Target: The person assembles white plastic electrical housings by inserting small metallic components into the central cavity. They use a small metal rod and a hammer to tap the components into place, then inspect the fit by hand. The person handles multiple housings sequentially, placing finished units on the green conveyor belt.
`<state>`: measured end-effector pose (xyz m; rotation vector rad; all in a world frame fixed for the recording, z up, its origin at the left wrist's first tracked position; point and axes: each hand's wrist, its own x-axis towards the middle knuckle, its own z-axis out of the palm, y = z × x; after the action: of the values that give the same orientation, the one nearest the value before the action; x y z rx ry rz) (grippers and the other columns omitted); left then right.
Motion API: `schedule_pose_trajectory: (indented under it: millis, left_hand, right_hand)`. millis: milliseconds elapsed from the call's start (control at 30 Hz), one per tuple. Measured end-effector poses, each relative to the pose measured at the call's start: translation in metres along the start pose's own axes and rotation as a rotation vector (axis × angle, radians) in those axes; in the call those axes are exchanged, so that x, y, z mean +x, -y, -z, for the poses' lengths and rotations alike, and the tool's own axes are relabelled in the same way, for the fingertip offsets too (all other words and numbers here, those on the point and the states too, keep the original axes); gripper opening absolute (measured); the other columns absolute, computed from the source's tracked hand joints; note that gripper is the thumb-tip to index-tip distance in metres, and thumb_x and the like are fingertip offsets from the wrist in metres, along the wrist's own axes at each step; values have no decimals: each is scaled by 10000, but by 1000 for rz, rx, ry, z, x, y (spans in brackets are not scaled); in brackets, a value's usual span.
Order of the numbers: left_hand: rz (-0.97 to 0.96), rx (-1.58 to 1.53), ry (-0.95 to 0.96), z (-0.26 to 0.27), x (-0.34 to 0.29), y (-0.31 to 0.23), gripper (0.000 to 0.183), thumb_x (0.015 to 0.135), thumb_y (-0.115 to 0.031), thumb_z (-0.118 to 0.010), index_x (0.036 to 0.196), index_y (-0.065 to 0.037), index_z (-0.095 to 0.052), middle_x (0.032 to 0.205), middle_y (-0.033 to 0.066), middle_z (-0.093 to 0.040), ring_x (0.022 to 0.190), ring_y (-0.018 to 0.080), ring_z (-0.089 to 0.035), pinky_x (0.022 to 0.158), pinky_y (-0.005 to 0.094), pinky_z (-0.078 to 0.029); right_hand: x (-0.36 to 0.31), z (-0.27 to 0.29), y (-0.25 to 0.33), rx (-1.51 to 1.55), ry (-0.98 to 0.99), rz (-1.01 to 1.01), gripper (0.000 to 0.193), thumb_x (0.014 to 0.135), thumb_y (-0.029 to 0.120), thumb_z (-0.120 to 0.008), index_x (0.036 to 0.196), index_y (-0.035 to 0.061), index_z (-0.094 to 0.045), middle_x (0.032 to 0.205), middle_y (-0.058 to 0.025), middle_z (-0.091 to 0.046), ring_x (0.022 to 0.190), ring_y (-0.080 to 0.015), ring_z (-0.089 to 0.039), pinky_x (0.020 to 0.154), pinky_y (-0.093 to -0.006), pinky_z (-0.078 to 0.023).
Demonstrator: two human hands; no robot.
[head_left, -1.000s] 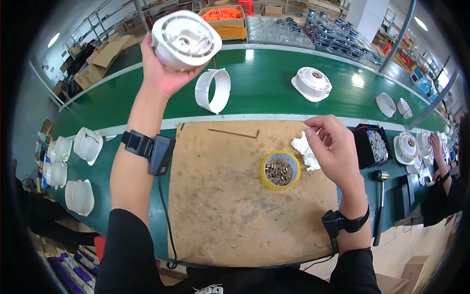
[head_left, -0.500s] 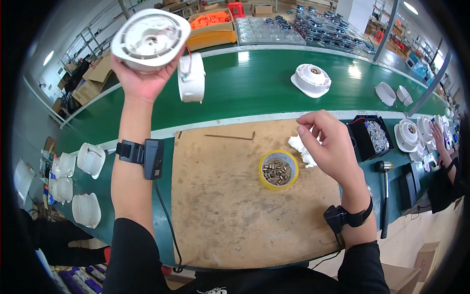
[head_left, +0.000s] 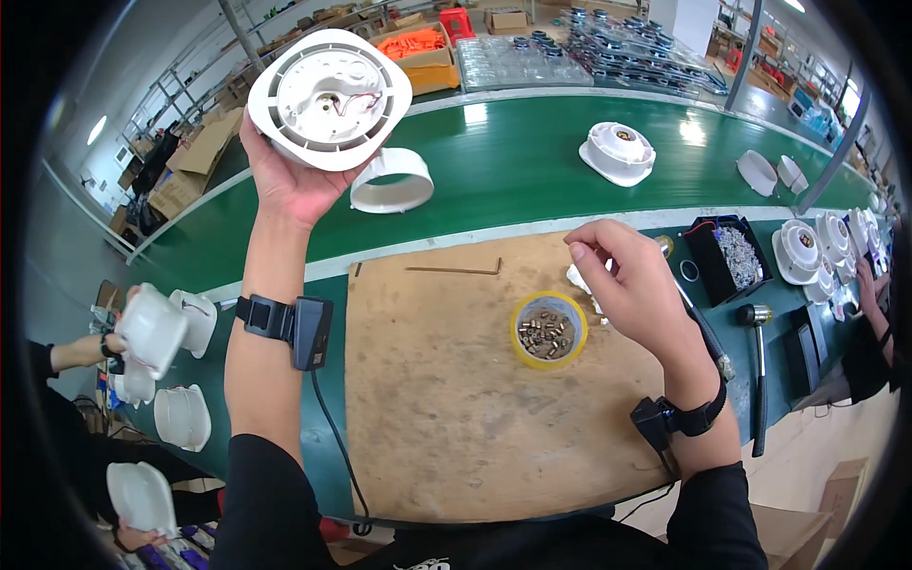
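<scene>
Raised over the green conveyor belt, my left hand [head_left: 296, 185] grips a white plastic housing [head_left: 330, 100] from below. Its round hollow face shows a thin red wire and a small brass-coloured centre. A white ring [head_left: 391, 180] is right beside that hand; whether it touches the housing or the belt I cannot tell. My right hand [head_left: 632, 280] hovers above the right part of the brown board with its fingers curled and thumb against the index finger. Anything in that pinch is hidden. Near it sits a yellow-rimmed tub [head_left: 549, 330] of small metal pieces, and crumpled white paper [head_left: 581, 281] lies partly behind the fingers.
An L-shaped hex key [head_left: 454, 270] lies on the board [head_left: 427, 408]. To the right are a black box of screws [head_left: 731, 256] and a hammer [head_left: 757, 370]. Another housing [head_left: 617, 154] rests on the belt [head_left: 503, 142]. At left, a co-worker's hands hold white housings [head_left: 152, 328].
My left hand has moved right and slightly down, turning the housing's hollow face more toward me. The ring has shifted right and turned. A co-worker's hands with white housings have appeared at left.
</scene>
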<state>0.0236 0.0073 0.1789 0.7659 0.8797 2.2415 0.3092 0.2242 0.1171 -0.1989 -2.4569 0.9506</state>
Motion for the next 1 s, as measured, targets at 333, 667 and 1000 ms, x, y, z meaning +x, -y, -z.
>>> schedule_pose_trajectory:
  millis: [333,667,1000]
  left_hand:
    - [77,-105,171,-9,-27,-1,951,888,-682,-542,1561,-82,-240,1546,300,-273,1322,523,-426,997,551,-542]
    - [100,-179,202,-23,-61,9,941,914,-554,-606,1562,-24,-176,1505,443,-151,1316,565,-388,929,485,-602]
    - [-14,-202,-66,-32,-80,18,860,881,-710,-526,1488,-108,-431,1491,102,-473,1336,304,-493,1093,507,-450]
  right_hand:
    - [58,-71,15,256,79,40,733,854,396,-746,1397,-16,-478,1317,-253,-575,970,-257,-642,863,-368,-529]
    - [89,-101,44,35,-462,272,644,778,274,-785,1354,99,-555,1264,-237,-546,1187,-423,-507,998,-461,-443]
    - [108,-77,37,693,-128,103,122,992,88,-577,1031,1,-653,877,-39,-708,748,-88,-629,609,-246,-495]
